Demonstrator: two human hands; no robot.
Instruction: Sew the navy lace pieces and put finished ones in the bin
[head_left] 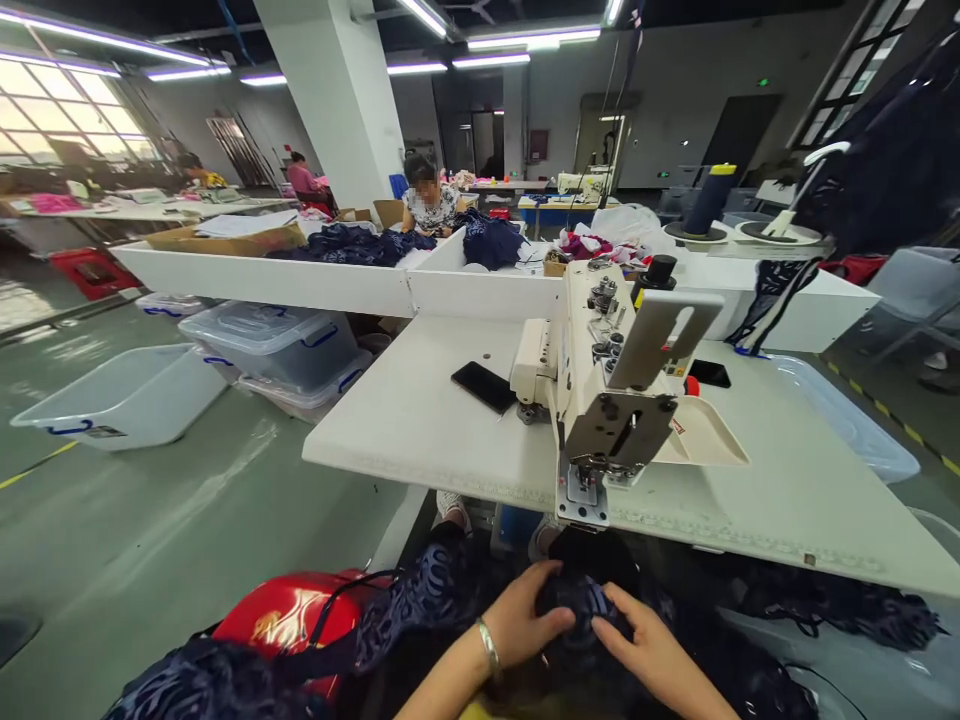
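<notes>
Patterned cloth (587, 612) at lap, below bench (420, 400) edge, likely for easy reach of sewing machine (581, 350). Left hand (523, 617) half curled, gripping cloth; right hand (639, 640) pinching opposite side, thumb against fingers, presumably steadying it.

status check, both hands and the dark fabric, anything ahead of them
Right hand pinching dark patterned fabric. Left hand at it, grip unclear. Sewing machine ahead, on table.
</notes>
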